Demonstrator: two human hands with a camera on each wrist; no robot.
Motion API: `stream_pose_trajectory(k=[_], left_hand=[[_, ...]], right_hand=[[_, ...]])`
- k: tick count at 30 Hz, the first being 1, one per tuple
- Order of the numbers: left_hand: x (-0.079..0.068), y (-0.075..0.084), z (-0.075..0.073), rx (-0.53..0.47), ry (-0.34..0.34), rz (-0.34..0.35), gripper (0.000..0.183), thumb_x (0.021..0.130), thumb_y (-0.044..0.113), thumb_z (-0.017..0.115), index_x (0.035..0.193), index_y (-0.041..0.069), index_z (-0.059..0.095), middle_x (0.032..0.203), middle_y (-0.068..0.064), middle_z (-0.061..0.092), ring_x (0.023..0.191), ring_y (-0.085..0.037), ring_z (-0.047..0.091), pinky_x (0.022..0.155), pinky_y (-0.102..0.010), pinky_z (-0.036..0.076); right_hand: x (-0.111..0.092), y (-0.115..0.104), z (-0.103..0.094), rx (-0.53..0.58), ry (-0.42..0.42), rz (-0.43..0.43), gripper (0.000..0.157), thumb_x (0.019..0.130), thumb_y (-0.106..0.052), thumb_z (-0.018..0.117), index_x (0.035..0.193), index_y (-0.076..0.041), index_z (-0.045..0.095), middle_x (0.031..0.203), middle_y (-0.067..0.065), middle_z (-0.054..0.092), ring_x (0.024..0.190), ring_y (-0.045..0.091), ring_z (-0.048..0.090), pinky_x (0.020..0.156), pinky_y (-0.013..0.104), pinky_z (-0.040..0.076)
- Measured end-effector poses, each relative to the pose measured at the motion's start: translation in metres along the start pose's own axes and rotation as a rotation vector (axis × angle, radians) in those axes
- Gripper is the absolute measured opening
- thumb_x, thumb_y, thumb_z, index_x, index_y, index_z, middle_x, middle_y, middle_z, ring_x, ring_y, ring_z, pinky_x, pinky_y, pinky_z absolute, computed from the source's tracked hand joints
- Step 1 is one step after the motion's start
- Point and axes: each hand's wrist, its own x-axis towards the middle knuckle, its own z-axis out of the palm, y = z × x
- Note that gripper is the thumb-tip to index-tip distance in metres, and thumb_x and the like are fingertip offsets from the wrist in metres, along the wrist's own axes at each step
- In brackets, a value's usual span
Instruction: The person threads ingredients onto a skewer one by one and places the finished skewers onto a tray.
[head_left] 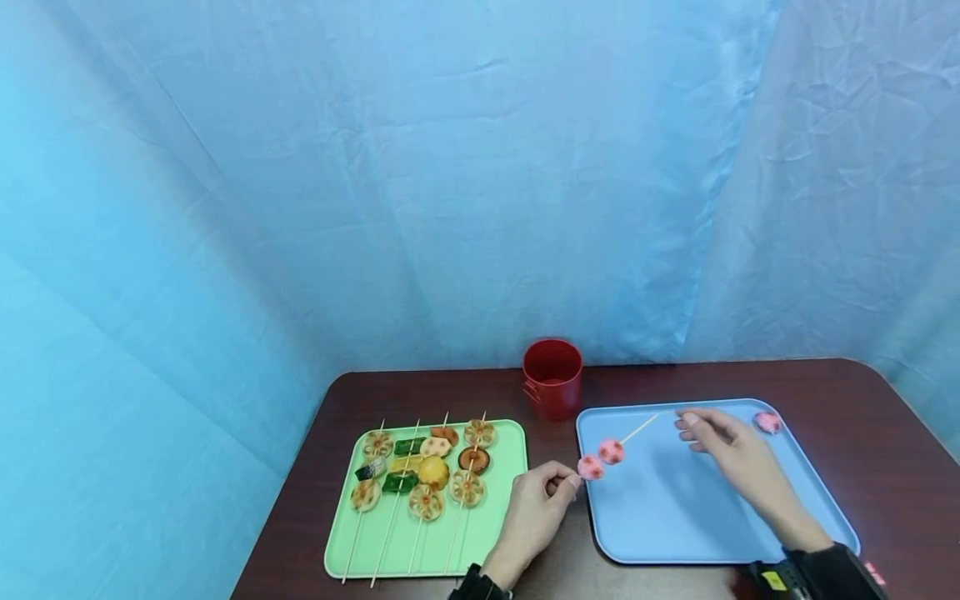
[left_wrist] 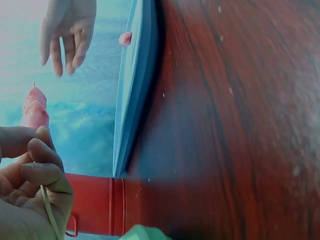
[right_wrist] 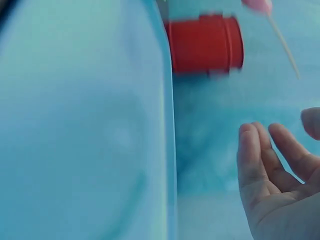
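Note:
My left hand pinches a thin wooden skewer between the trays. Two pink, round, patterned pieces are threaded on it, close to my fingertips. The bare tip points up and to the right, and in the left wrist view the skewer's other end runs down across my palm. Over the blue tray my right hand is held with relaxed fingers and nothing in them, apart from the skewer's tip. One loose pink piece lies in that tray's far right corner.
A green tray at the left carries several finished skewers with lotus root slices, a mushroom slice and green pieces. Their sticks overhang its front edge. A red cup stands at the table's back, between the trays.

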Motion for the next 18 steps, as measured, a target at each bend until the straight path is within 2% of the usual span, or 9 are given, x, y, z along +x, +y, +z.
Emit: stream_pose_trajectory(k=[3,7,10,14,18], left_hand=[[0.0,-0.001,-0.001,-0.006,0.003,-0.017,0.015,0.09,0.021,0.064,0.083,0.01,0.072,0.062,0.014,0.055,0.051,0.001,0.045,0.048,-0.015,0.036],[0.0,-0.004,-0.001,-0.003,0.011,-0.016,0.016,0.09,0.022,0.064,0.083,0.009,0.072,0.062,0.013,0.057,0.052,-0.001,0.048,0.049,-0.015,0.037],[0.0,-0.005,-0.001,-0.001,0.018,-0.013,0.016,0.09,0.021,0.065,0.083,0.009,0.072,0.062,0.011,0.058,0.052,-0.001,0.048,0.049,-0.015,0.038],[0.001,-0.006,-0.002,0.003,0.028,-0.007,0.016,0.09,0.021,0.065,0.082,0.009,0.072,0.062,0.011,0.058,0.052,0.001,0.047,0.049,-0.015,0.038],[0.0,-0.007,-0.004,0.006,0.025,-0.01,0.015,0.09,0.02,0.065,0.082,0.009,0.072,0.062,0.012,0.058,0.052,0.001,0.047,0.049,-0.015,0.039]], right_hand=[[0.005,0.01,-0.02,-0.157,0.068,-0.046,0.047,0.099,-0.04,0.05,0.123,-0.002,0.062,0.103,0.014,0.07,0.084,0.021,0.068,0.065,0.029,0.053],[0.011,0.019,-0.042,-0.291,0.1,-0.047,0.048,0.098,-0.042,0.05,0.121,-0.002,0.063,0.102,0.019,0.068,0.087,0.033,0.065,0.064,0.044,0.051],[0.015,0.026,-0.054,-0.341,0.11,-0.046,0.048,0.098,-0.04,0.051,0.12,0.001,0.063,0.105,0.025,0.066,0.087,0.038,0.062,0.062,0.048,0.05],[0.022,0.037,-0.064,-0.426,0.134,-0.073,0.04,0.096,-0.031,0.056,0.116,0.002,0.064,0.101,0.024,0.066,0.081,0.034,0.06,0.059,0.043,0.045],[0.027,0.049,-0.07,-0.48,0.101,-0.07,0.036,0.093,-0.02,0.06,0.116,0.008,0.063,0.105,0.029,0.061,0.086,0.039,0.057,0.066,0.053,0.044]])
